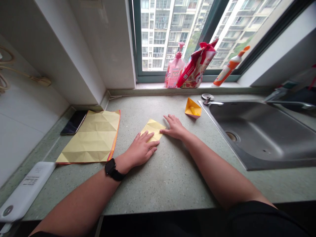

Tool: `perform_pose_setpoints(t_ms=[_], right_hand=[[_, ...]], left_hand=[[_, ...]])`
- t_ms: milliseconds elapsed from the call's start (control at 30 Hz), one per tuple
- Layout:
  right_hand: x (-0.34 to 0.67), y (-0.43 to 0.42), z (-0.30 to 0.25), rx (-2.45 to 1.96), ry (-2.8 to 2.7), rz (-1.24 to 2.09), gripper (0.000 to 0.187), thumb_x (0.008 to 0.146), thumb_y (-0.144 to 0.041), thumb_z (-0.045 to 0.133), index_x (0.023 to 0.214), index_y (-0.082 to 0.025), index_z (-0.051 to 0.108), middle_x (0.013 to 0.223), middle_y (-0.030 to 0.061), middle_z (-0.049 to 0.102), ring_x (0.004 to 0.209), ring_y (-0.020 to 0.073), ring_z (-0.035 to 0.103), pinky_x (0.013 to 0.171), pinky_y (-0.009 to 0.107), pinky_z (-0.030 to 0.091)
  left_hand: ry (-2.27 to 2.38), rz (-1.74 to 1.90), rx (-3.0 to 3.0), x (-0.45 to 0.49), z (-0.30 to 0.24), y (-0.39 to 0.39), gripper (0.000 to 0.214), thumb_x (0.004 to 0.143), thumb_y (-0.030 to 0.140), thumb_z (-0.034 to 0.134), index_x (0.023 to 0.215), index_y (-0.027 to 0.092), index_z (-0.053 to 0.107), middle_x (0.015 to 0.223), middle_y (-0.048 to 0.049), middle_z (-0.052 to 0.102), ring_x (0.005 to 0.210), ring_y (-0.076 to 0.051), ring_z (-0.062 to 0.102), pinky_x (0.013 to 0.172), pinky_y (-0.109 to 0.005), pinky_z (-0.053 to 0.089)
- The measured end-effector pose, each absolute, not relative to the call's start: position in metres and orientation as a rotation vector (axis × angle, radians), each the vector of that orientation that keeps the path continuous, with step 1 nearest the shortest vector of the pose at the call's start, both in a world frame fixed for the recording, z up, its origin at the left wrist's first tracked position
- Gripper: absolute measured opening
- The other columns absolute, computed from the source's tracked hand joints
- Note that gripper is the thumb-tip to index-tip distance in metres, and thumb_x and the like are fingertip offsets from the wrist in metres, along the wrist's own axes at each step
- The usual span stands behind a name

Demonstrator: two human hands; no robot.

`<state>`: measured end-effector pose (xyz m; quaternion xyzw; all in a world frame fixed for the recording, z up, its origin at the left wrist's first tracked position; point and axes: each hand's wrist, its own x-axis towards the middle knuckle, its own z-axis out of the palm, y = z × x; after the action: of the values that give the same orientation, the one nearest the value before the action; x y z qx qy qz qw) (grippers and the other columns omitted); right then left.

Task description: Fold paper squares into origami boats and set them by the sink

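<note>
The left hand (pixel 140 149) and right hand (pixel 174 127) are spread palm-down, pinching nothing, with a small folded piece of yellow paper (pixel 153 129) between them near the middle of the speckled stone surface (pixel 170 177); the left fingers lie across its lower part and the right fingertips meet its far corner, a placement that pins the light paper flat. To the left lies a larger sheet of yellow paper (pixel 92 136), its matte face scored with a geometric web of creases and its edges showing red and orange; a dark smartphone (pixel 74 122) sits just beside it; a small, angular folded paper model (pixel 193 108) rests near the brushed stainless-steel sink (pixel 256 131).
</note>
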<state>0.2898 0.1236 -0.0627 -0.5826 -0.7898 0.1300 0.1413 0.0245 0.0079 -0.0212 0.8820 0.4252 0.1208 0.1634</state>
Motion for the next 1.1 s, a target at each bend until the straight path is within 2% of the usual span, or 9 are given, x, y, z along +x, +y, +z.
perform_pose_setpoints(t_ms=[167,233,333,467,600,767,933,1100], right_hand=[[0.305,0.138,-0.070,-1.656,-2.100,0.298,0.060,0.101,-0.044,0.065,0.156,-0.018,0.060,0.162,0.0205,0.058,0.155,0.0391,0.049,0.130,0.059,0.037],[0.306,0.139,-0.069,-1.589,-2.029,0.289,0.051,0.105,-0.038,0.056,0.152,-0.019,0.063,0.153,0.0194,0.065,0.148,0.0365,0.055,0.128,0.057,0.041],[0.299,0.135,-0.067,-1.461,-2.047,0.320,0.053,0.104,-0.044,0.057,0.153,-0.023,0.063,0.150,0.0170,0.068,0.146,0.0356,0.058,0.127,0.057,0.043],[0.285,0.126,-0.062,-1.508,-2.242,0.359,0.067,0.094,-0.055,0.075,0.153,-0.027,0.063,0.166,0.0158,0.056,0.158,0.0408,0.044,0.131,0.066,0.030],[0.277,0.122,-0.058,-1.579,-2.301,0.385,0.072,0.094,-0.056,0.077,0.157,-0.025,0.061,0.171,0.0177,0.049,0.163,0.0424,0.037,0.132,0.068,0.026],[0.278,0.123,-0.058,-1.574,-2.302,0.384,0.071,0.095,-0.056,0.077,0.156,-0.025,0.061,0.171,0.0179,0.050,0.162,0.0426,0.038,0.132,0.069,0.026],[0.279,0.124,-0.063,-1.541,-2.290,0.372,0.067,0.095,-0.057,0.075,0.154,-0.027,0.063,0.170,0.0165,0.052,0.161,0.0430,0.040,0.131,0.071,0.027],[0.279,0.124,-0.064,-1.540,-2.279,0.382,0.066,0.094,-0.057,0.077,0.153,-0.028,0.064,0.169,0.0161,0.053,0.161,0.0442,0.040,0.130,0.071,0.028]], left_hand=[[1.243,0.338,2.494,0.027,-0.025,0.007,0.039,0.113,0.041,0.051,0.145,0.031,0.071,0.170,-0.0120,0.051,0.163,-0.039,0.038,0.132,-0.071,0.028],[1.274,0.343,2.492,0.030,-0.028,0.007,0.041,0.114,0.041,0.049,0.148,0.030,0.068,0.168,-0.0116,0.053,0.162,-0.038,0.039,0.133,-0.070,0.027],[1.338,0.404,2.501,0.038,-0.032,0.007,0.045,0.114,0.041,0.046,0.157,0.032,0.060,0.165,-0.0112,0.055,0.158,-0.036,0.042,0.133,-0.069,0.026],[1.423,0.398,2.542,0.056,-0.035,0.006,0.048,0.112,0.048,0.050,0.157,0.031,0.060,0.157,-0.0153,0.058,0.154,-0.040,0.044,0.130,-0.075,0.025],[1.487,0.364,2.559,0.067,-0.031,0.004,0.049,0.111,0.049,0.053,0.155,0.028,0.061,0.154,-0.0176,0.058,0.153,-0.041,0.044,0.130,-0.075,0.027],[1.419,0.361,2.576,0.062,-0.014,0.004,0.036,0.113,0.039,0.049,0.137,0.027,0.073,0.141,-0.0147,0.066,0.139,-0.036,0.056,0.127,-0.072,0.033],[1.327,0.332,2.584,0.046,0.003,-0.003,0.028,0.109,0.034,0.056,0.120,0.027,0.081,0.131,-0.0129,0.071,0.130,-0.036,0.064,0.122,-0.067,0.041],[1.206,0.213,2.601,0.022,0.016,-0.011,0.024,0.103,0.028,0.064,0.115,0.029,0.085,0.140,-0.0119,0.071,0.132,-0.036,0.065,0.115,-0.057,0.051]])
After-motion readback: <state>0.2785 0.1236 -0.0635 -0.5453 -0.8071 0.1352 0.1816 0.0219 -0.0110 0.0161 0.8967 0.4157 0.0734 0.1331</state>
